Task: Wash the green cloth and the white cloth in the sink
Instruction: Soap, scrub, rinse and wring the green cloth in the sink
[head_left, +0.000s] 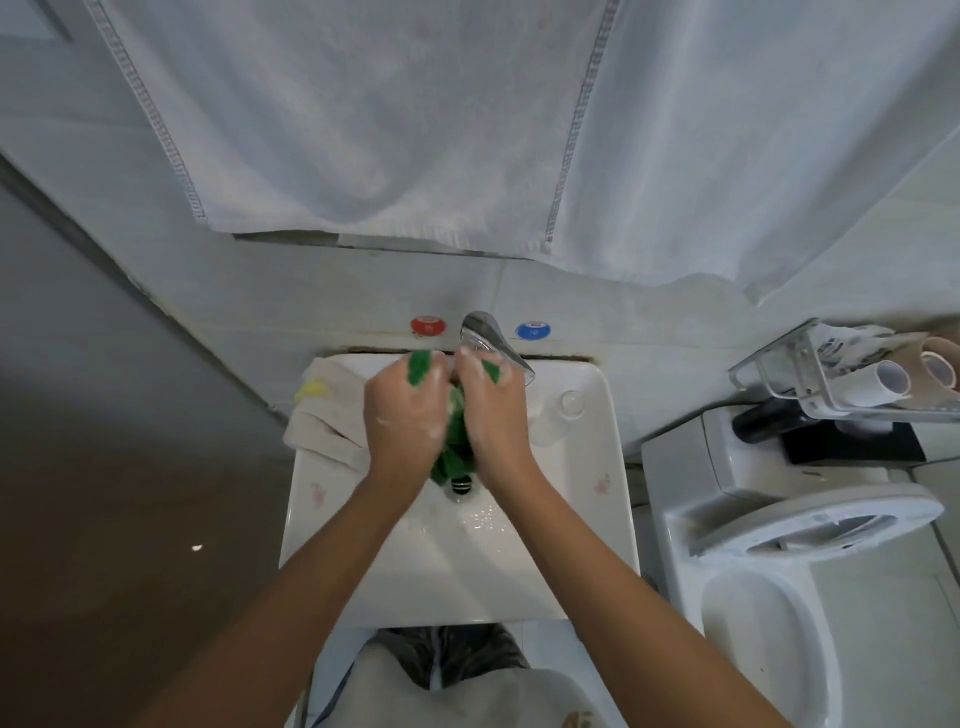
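Observation:
Both hands are pressed together over the white sink (597, 499), under the chrome tap (491, 338). My left hand (405, 415) and my right hand (496, 410) each grip the green cloth (454, 452), which is bunched between them and hangs down to the drain (461, 484). Soap foam covers my fingers. The white cloth (324, 415), off-white with a yellow patch, lies draped over the sink's back left corner, apart from my hands.
Red (428, 326) and blue (533, 331) knobs sit on the wall beside the tap. A clear glass (570, 404) stands on the sink's right rim. White towels (363, 130) hang above. A toilet (769, 571) and a wire rack with rolls (857, 379) are on the right.

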